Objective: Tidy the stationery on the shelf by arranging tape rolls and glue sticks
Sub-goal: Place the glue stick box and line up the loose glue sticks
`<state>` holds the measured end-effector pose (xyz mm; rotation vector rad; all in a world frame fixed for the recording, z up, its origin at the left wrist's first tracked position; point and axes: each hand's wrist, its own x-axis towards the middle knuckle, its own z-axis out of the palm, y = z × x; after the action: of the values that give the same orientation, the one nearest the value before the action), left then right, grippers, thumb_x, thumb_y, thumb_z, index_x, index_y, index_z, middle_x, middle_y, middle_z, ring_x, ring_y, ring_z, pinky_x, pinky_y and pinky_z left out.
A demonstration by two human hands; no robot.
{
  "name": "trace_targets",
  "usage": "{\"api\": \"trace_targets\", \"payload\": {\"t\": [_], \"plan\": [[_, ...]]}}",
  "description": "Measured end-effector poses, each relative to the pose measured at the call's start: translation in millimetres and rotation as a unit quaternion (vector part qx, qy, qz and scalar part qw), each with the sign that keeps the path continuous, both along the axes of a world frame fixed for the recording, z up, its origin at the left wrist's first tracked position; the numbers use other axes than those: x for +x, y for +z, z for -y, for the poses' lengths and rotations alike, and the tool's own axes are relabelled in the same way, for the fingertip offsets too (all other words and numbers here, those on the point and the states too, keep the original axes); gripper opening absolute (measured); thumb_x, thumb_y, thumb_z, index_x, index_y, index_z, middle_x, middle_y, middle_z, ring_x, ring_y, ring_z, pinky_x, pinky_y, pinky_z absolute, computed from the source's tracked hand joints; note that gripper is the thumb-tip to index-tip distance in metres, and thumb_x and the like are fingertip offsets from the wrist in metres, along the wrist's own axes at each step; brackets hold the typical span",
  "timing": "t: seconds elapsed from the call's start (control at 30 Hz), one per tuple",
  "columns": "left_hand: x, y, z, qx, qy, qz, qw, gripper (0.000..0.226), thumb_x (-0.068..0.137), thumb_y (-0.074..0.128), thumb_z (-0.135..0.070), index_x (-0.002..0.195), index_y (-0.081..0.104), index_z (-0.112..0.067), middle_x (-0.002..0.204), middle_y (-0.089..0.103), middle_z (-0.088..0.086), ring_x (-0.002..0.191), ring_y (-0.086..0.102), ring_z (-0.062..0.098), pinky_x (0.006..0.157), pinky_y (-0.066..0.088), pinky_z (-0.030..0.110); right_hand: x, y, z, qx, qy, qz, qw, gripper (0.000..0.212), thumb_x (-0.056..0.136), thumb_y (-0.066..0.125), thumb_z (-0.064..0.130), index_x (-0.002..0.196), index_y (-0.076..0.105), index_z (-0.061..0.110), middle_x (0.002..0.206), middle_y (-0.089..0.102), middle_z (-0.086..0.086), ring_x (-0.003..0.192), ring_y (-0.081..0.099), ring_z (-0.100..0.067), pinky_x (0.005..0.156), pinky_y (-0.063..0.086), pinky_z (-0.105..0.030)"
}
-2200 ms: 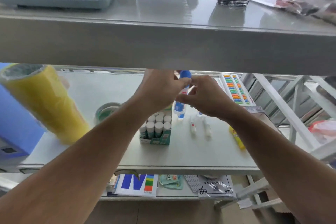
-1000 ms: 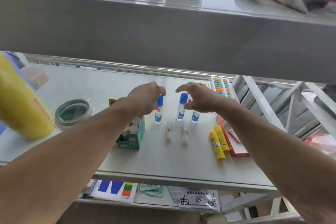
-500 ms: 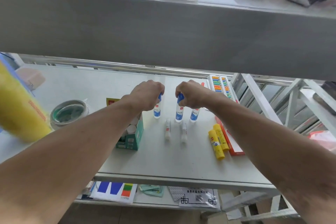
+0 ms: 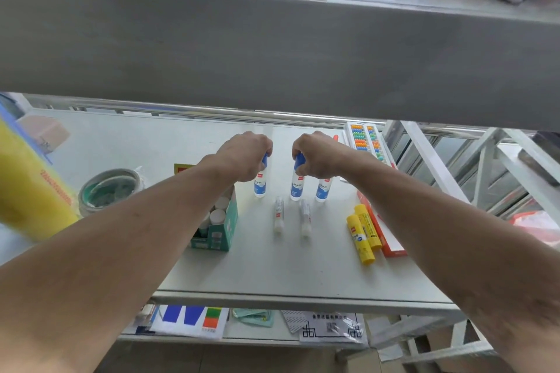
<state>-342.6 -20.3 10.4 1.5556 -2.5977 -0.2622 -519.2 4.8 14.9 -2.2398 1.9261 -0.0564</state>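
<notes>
Blue-capped glue bottles at frame centre: left hand [image 4: 245, 157] clamping one bottle [image 4: 260, 185], right hand [image 4: 318, 157] clamping another [image 4: 296, 188], likely spacing them upright in a row. Lower right, yellow glue sticks [image 4: 362, 232] lying flat; tape roll [image 4: 110, 191] waiting at left.

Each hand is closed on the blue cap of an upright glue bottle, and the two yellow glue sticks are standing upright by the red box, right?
Not quite. The head view shows the two yellow glue sticks lying flat on the shelf beside the red box, not standing. The rest holds: the left hand and right hand each grip the blue cap of an upright glue bottle.
</notes>
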Motion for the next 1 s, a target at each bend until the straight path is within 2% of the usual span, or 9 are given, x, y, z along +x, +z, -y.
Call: {"api": "trace_targets", "payload": {"t": [0.2, 0.37, 0.47, 0.53, 0.67, 0.77, 0.93, 1.0], "plan": [[0, 1, 0, 0.010, 0.003, -0.002, 1.000, 0.029, 0.090, 0.067, -0.013, 0.119, 0.062, -0.015, 0.110, 0.066, 0.009, 0.091, 0.061, 0.028, 0.074, 0.051, 0.034, -3, -2, 0, 0.013, -0.003, 0.003, 1.000, 0.030, 0.085, 0.079, 0.021, 0.111, 0.067, 0.010, 0.103, 0.068, -0.009, 0.091, 0.063, -0.025, 0.075, 0.056, -0.035], [-1, 1, 1, 0.019, 0.008, -0.013, 1.000, 0.028, 0.090, 0.067, -0.012, 0.117, 0.063, -0.014, 0.108, 0.067, 0.008, 0.089, 0.062, 0.027, 0.068, 0.045, 0.030, -4, -3, 0, 0.012, -0.010, 0.000, 1.000, 0.028, 0.084, 0.079, 0.026, 0.104, 0.068, 0.012, 0.099, 0.069, -0.009, 0.087, 0.064, -0.025, 0.075, 0.059, -0.039], [-1, 2, 0, 0.019, 0.013, -0.018, 1.000, 0.027, 0.090, 0.067, -0.012, 0.116, 0.063, -0.014, 0.108, 0.066, 0.009, 0.089, 0.060, 0.027, 0.068, 0.044, 0.031, -3, -4, 0, 0.016, -0.009, 0.003, 1.000, 0.029, 0.085, 0.079, 0.026, 0.106, 0.067, 0.011, 0.100, 0.069, -0.009, 0.088, 0.064, -0.025, 0.070, 0.055, -0.033], [-1, 1, 0, 0.020, 0.013, -0.020, 1.000, 0.025, 0.089, 0.067, -0.012, 0.114, 0.064, -0.014, 0.108, 0.065, 0.010, 0.090, 0.060, 0.027, 0.069, 0.044, 0.031, -4, -4, -1, 0.024, -0.013, 0.007, 1.000, 0.034, 0.084, 0.080, 0.029, 0.109, 0.067, 0.011, 0.101, 0.069, -0.008, 0.088, 0.064, -0.025, 0.069, 0.054, -0.031], [-1, 2, 1, 0.025, 0.012, -0.031, 0.999, 0.023, 0.089, 0.067, -0.011, 0.112, 0.065, -0.014, 0.108, 0.066, 0.008, 0.090, 0.061, 0.026, 0.070, 0.045, 0.030, -15, 5, -2, 0.031, -0.023, 0.026, 0.999, 0.054, 0.081, 0.083, 0.032, 0.127, 0.061, 0.012, 0.112, 0.070, -0.007, 0.094, 0.064, -0.024, 0.083, 0.059, -0.041], [-5, 3, 1, 0.019, 0.005, -0.039, 0.999, 0.024, 0.089, 0.068, -0.012, 0.113, 0.065, -0.014, 0.109, 0.066, 0.008, 0.091, 0.060, 0.025, 0.071, 0.044, 0.030, -29, 14, -4, 0.036, -0.033, 0.045, 0.998, 0.059, 0.080, 0.084, 0.024, 0.132, 0.058, 0.012, 0.116, 0.070, -0.005, 0.093, 0.062, -0.022, 0.079, 0.057, -0.035], [-10, 2, 0, 0.020, 0.000, -0.023, 1.000, 0.025, 0.089, 0.068, -0.013, 0.114, 0.064, -0.014, 0.109, 0.065, 0.009, 0.089, 0.060, 0.024, 0.070, 0.043, 0.029, -45, 16, -11, 0.056, -0.046, 0.006, 0.997, 0.054, 0.078, 0.085, 0.025, 0.127, 0.062, 0.015, 0.115, 0.068, -0.004, 0.098, 0.060, -0.022, 0.084, 0.054, -0.035], [-11, 1, 0, 0.021, 0.000, -0.017, 1.000, 0.024, 0.089, 0.068, -0.013, 0.113, 0.065, -0.014, 0.109, 0.065, 0.009, 0.089, 0.060, 0.025, 0.070, 0.045, 0.030, -48, 12, -15, 0.061, -0.041, -0.011, 0.997, 0.048, 0.079, 0.085, 0.024, 0.123, 0.064, 0.016, 0.113, 0.065, -0.004, 0.097, 0.056, -0.022, 0.079, 0.049, -0.033]]}}
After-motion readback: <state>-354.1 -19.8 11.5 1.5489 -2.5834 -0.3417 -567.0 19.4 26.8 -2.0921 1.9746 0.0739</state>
